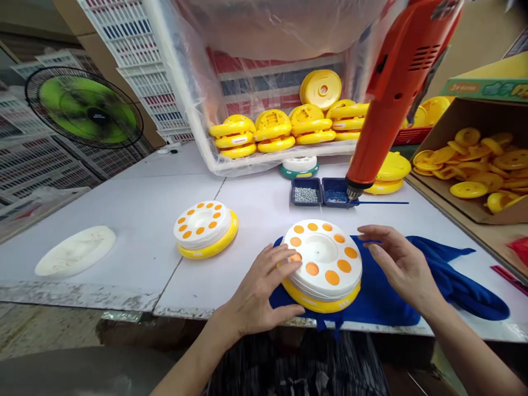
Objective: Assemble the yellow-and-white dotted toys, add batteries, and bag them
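On a blue cloth (383, 297) lies a round toy base (324, 254), white on top with a ring of orange circles and a yellow rim below. My left hand (264, 289) grips its left side, fingers over the white top and thumb low by the yellow rim. To the right of it, my right hand (398, 264) hovers with curved fingers and thumb apart, holding nothing I can see. A red electric screwdriver (385, 104) hangs above, its tip over a blue tray (336, 192). Beside that, another blue tray (306, 193) contains small silvery screws.
A similar round toy (203, 226) sits to the left, near a white oval piece (76, 252). Behind, a plastic-lined crate (218, 165) holds several yellow parts. At right stands a cardboard box (445, 203) of yellow pieces. A green fan (84, 107) is at far left.
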Tool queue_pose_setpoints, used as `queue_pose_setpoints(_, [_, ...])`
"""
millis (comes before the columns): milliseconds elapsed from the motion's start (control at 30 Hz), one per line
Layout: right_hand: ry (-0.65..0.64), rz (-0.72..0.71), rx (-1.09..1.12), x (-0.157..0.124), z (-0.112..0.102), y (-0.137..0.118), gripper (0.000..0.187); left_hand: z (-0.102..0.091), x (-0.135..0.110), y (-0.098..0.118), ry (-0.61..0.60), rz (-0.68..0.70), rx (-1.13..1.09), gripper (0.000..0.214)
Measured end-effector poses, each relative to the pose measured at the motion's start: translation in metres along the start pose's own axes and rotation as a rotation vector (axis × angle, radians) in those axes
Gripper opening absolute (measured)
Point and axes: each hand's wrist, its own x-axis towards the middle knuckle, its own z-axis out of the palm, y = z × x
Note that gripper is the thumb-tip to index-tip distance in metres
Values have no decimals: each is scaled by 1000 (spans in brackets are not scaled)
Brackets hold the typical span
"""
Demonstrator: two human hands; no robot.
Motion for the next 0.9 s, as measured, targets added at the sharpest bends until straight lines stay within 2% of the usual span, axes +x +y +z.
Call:
queue_pose_setpoints(133, [-193,-148,-131,22,13,-13,38,-5,21,7,62,-263,-96,55])
queue_pose_setpoints(200, [-301,-191,-163,26,18,-16,44,-1,37,3,40,-342,-120,56])
queue_pose_setpoints(300, [-467,-265,-212,19,21,-21,48,8,51,-10,-36,-386,-149,58])
queue_pose_setpoints(367, [-598,-346,-292,9,20,-24,53,13,49,-20,-59,-395,-180,58])
queue_pose_setpoints(433, [-670,-409,-371,1,18,-26,56,17,43,-26,-35,-410,-214,57])
queue_pose_setpoints(500, [-633,-406,-379,0,16,-27,51,21,37,-27,21,-442,-242,56])
queue_pose_setpoints(567, [-512,-342,-328,6,15,-25,45,25,36,-25,88,-483,-264,58])
queue_pose_setpoints(633, [-395,-253,-284,14,16,-19,45,29,40,-24,104,-528,-267,60])
queue_pose_setpoints(700, [-364,-175,-278,18,17,-9,49,33,49,-24,26,-569,-243,64])
queue_pose_setpoints(800, [-390,-122,-293,11,16,3,56,33,62,-30,-121,-597,-216,66])
queue_pose_setpoints(900, [-351,-84,-331,0,11,7,58,31,68,-34,-111,-612,-224,69])
